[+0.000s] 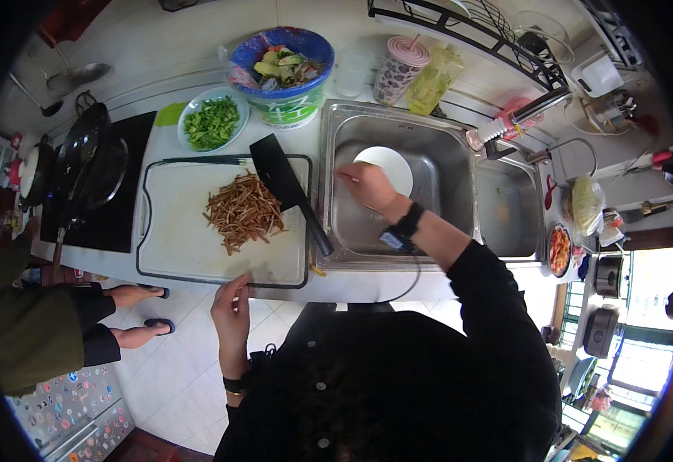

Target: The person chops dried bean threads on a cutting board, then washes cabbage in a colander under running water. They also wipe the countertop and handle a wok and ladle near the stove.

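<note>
My right hand (370,186) hangs above the larger basin of the steel sink (434,231), its fingers bent close together. Below it a round white plate (395,167) lies in the basin, partly covered by the hand. My left hand (232,306), loosely curled with no object visible in it, is at the front edge of the white cutting board (174,231). A heap of thin brown food strips (244,211) rests on that board. Beside the heap lies a black cleaver (273,167), its handle crossing the board's right edge.
Behind the board stand a bowl of chopped greens (212,122) and a bucket of food scraps (284,107). A tumbler (400,69) stands behind the sink; a faucet (495,136) reaches over it. At left, a wok (85,136) sits by the cooktop (119,225), near another person (30,323).
</note>
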`<state>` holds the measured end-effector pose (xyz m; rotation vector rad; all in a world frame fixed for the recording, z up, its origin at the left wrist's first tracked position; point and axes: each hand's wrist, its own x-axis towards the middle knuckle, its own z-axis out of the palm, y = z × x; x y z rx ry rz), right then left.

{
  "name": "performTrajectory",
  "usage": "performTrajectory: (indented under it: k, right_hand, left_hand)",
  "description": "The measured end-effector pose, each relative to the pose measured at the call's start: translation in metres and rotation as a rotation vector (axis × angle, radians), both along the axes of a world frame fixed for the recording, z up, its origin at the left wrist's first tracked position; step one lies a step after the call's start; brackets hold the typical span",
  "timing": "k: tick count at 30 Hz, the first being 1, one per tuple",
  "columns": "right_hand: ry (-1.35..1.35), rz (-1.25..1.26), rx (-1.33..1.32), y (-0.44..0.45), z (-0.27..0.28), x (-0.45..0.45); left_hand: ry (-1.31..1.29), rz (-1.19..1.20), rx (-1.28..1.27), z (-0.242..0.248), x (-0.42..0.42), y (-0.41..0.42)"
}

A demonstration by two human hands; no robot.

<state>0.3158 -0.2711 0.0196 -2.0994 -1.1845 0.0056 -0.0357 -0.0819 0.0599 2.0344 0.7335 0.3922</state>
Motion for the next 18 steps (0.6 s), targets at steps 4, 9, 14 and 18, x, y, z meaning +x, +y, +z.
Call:
performTrajectory:
  k: [4, 9, 14, 18]
  right_hand:
    - [-0.047, 0.181, -0.824, -0.111, -0.074, 0.028]
    - [-0.094, 0.317, -0.942, -0.122, -0.145, 0.055]
    - [0.067, -0.014, -0.554, -0.101, -0.125, 0.055]
    - [1.170, -0.450, 0.123, -0.111, -0.096, 0.058]
  left_hand:
    - [0.056, 0.022, -0.023, -0.004, 0.004, 0.002]
    - [0.086, 0.000, 0.029, -0.004, 0.019, -0.008]
    - [0.063, -0.012, 0.002, 0.006, 0.031, -0.027]
    - [0.029, -0.015, -0.026, 0.014, 0.038, -0.037]
